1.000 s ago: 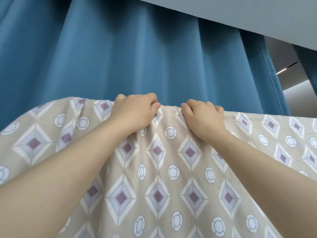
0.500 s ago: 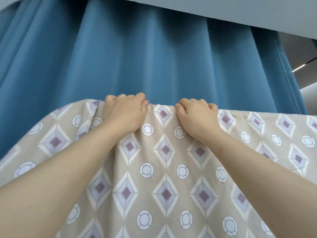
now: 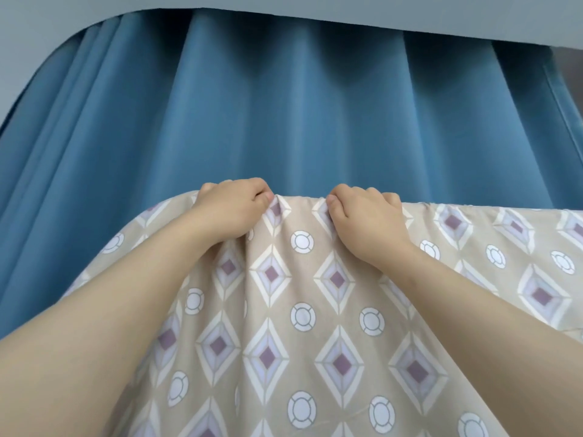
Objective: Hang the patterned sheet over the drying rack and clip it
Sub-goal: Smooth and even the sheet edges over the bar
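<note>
The patterned sheet (image 3: 303, 326), beige with purple diamonds and white rings, hangs in front of me and fills the lower half of the view. My left hand (image 3: 232, 209) grips its top edge left of centre, fingers curled over the far side. My right hand (image 3: 367, 217) grips the same edge a little to the right, thumb pressed on the near face. The cloth bunches slightly between the two hands. The drying rack is hidden under the sheet, and no clip is in view.
A blue pleated curtain (image 3: 284, 115) hangs close behind the sheet across the whole width. A grey ceiling band (image 3: 378, 14) runs above the curtain. The sheet's top edge stretches away to the right.
The view has tilted upward, so the sheet and both hands sit lower in frame. The hands keep their grip on the top edge, and the cloth between them has gathered a little.
</note>
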